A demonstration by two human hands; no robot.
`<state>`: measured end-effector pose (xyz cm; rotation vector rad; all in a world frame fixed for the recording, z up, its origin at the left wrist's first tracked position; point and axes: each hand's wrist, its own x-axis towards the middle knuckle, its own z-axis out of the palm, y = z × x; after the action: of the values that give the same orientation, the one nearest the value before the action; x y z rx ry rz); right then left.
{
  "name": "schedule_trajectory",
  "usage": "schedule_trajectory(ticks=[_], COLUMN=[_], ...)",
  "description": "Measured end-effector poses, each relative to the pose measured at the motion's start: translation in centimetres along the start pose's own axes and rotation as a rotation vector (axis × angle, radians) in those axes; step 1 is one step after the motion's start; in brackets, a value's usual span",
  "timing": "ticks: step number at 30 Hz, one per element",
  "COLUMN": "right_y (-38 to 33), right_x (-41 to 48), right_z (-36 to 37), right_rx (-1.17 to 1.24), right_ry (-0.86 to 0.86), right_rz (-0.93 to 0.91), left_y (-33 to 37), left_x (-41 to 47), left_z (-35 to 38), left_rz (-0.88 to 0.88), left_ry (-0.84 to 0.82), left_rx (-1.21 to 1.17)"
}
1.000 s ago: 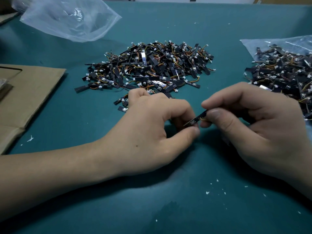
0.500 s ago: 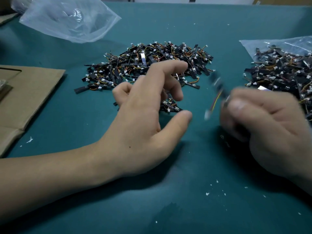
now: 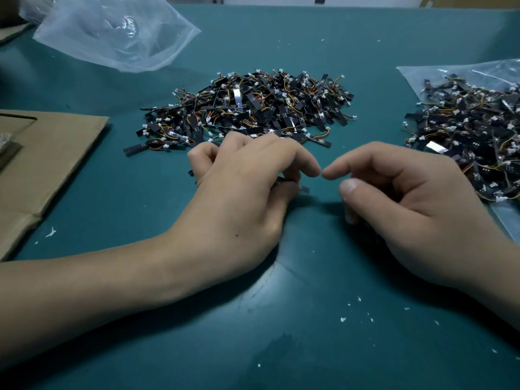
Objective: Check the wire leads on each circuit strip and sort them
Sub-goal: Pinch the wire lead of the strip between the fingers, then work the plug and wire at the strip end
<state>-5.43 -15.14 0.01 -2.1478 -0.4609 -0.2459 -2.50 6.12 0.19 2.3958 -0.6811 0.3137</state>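
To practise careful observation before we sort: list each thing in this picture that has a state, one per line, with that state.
Left hand: fingers curled, pinching a circuit strip.
Circuit strip: mostly hidden under the fingers.
Right hand: loosely curled, holding nothing visible.
Centre pile: loose, tangled heap.
Right pile: heaped on a clear bag.
Upper-left bag: puffed, apparently empty.
Cardboard: lying flat.

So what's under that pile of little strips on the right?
A clear plastic bag; its edges stick out around the pile. Whatever lies beneath the pile's middle is covered.
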Motion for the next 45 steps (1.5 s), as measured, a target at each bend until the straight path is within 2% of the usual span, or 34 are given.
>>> schedule_trajectory(ticks=[7,16,20,25,35,42,45], right_y=[-0.33,-0.63,-0.74,-0.84,-0.88,-0.85,-0.81], right_x=[0.08,0.01,-0.01,-0.05,-0.31,-0.19,-0.20], right_z=[0.21,0.01,-0.06,-0.10,-0.30,-0.15,-0.19], right_rx=[-0.143,-0.107,-0.097,-0.088,-0.096,0.005,0.011], right_ry=[-0.068,0.096,0.046,-0.037,0.002,0.059,0.011], right_rz=[-0.031,-0.038,-0.064,-0.097,-0.134,-0.088,-0.082], left_y=[0.40,0.32,0.54,0.62,0.80,0.56,0.25], left_x=[-0.16,-0.05,-0.13,0.05,-0.10,-0.02,0.17], left_z=[-0.40,-0.40,-0.76,-0.84,-0.53,-1.05,-1.03], left_rz=[0.125,0.060,0.125,0.144,0.096,0.141,0.120], left_ry=[0.125,-0.001,0.003,-0.035,-0.056,-0.043,-0.022], left_rx=[-0.154,-0.183,-0.268,-0.258,-0.225,-0.392,-0.401])
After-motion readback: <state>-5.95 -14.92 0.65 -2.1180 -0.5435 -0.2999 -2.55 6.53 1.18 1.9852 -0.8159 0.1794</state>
